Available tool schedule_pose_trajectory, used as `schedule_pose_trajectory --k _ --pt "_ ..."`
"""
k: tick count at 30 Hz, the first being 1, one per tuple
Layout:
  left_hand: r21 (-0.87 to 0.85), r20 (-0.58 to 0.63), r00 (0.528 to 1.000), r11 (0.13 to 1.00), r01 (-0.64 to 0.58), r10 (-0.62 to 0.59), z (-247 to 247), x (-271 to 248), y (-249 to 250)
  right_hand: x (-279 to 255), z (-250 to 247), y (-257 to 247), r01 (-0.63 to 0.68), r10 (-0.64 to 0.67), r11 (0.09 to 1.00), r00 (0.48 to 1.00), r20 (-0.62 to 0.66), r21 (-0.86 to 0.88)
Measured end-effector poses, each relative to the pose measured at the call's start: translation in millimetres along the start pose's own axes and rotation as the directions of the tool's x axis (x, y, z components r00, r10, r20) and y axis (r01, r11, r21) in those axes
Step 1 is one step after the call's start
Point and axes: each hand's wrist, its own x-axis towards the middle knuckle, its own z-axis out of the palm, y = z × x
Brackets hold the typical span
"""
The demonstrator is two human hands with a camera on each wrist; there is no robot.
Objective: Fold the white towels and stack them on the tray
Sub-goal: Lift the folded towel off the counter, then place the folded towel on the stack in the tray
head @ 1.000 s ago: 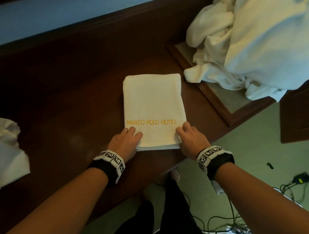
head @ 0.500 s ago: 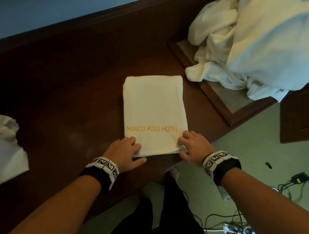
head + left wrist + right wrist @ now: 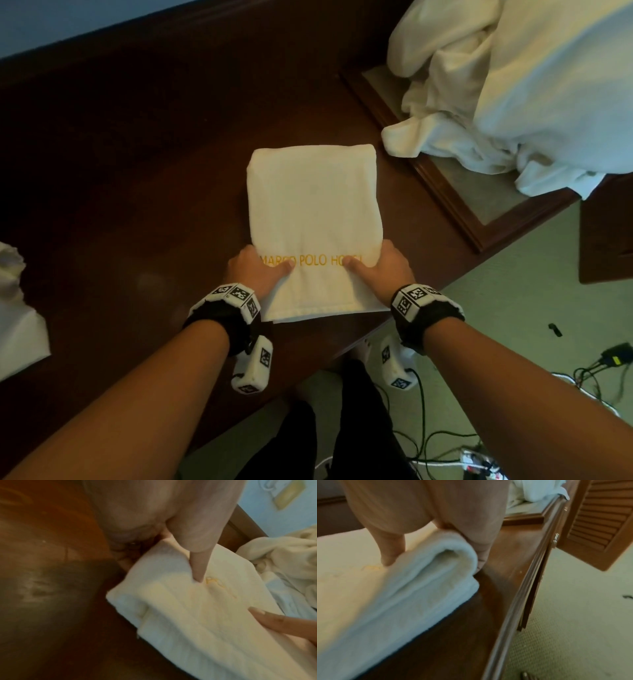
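Folded towel (image 3: 313,219) lies flat on the dark wood table (image 3: 137,192), a long rectangle near the table's front edge, about mid-width. White terry, several layers thick, far end a rounded fold. Gold stitched lettering runs across the near part, reads "MAR.. POLO HO.." with the thumbs covering letters at both ends.

Left hand (image 3: 255,270) grips the towel's near left side: thumb on top pressing into the cloth by the lettering, fingers curled under the edge. Left wrist view confirms it, thumb (image 3: 199,566) dents the top layer, the rest of the fingers are tucked below. Right hand (image 3: 383,269) mirrors this on the near right side, thumb on top, fingers wrapped around and under the rolled edge; right wrist view shows that edge (image 3: 453,555) raised a little off the wood, layers bulging open. Both forearms come in from the near side, each wrist wearing a black band with marker tags.

Tray (image 3: 455,202), wood-framed, sits at the table's right end, angled, with a loose pile of unfolded white linen (image 3: 507,85) heaped on it and spilling over its near rim. More white cloth (image 3: 17,308) at the table's left edge, cut off by the frame.

Fingers under the towel are hidden in the head view. Both wrist views are blurred, lettering unreadable there. Most of the tray's floor is covered by the pile.
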Motion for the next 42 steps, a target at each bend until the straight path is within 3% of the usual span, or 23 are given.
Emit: schedule_pose_trajectory --k 6,11,20,25,30,36,42 --pt "-0.273 0.075 0.997 0.961 0.037 -0.017 6.8 1.7 -4.1 -2.6 -6.5 -6.8 -0.067 0.05 0.974 0.995 0.086 0.218" --pt "-0.382 -0.11 0.992 0.918 -0.106 0.069 -8.6 -23.6 24.2 -16.1 -23.5 -32.4 0.004 -0.008 0.966 1.0 0.013 0.257" --pt "-0.417 -0.271 0.93 0.841 -0.344 0.247 -78.9 -55.9 104.8 -32.6 -119.0 -87.4 0.212 -0.194 0.949 0.976 -0.099 0.234" --pt "-0.472 -0.346 0.887 0.76 -0.447 0.306 -104.6 -74.5 179.0 -26.1 -196.2 -111.4 0.342 -0.303 0.914 0.933 -0.193 0.22" --pt "-0.473 -0.475 0.801 0.662 -0.581 0.364 -111.2 -90.3 278.1 -5.2 -295.2 -119.1 0.465 -0.406 0.874 0.858 -0.314 0.143" --pt "-0.453 -0.558 0.727 0.587 -0.671 0.4 -75.7 -106.5 396.5 29.7 -414.8 -88.0 0.518 -0.457 0.852 0.805 -0.379 0.074" --pt "-0.385 -0.632 0.628 0.519 -0.763 0.454 -39.8 -129.1 488.8 62.9 -484.2 -59.0 0.575 -0.515 0.814 0.781 -0.353 0.083"
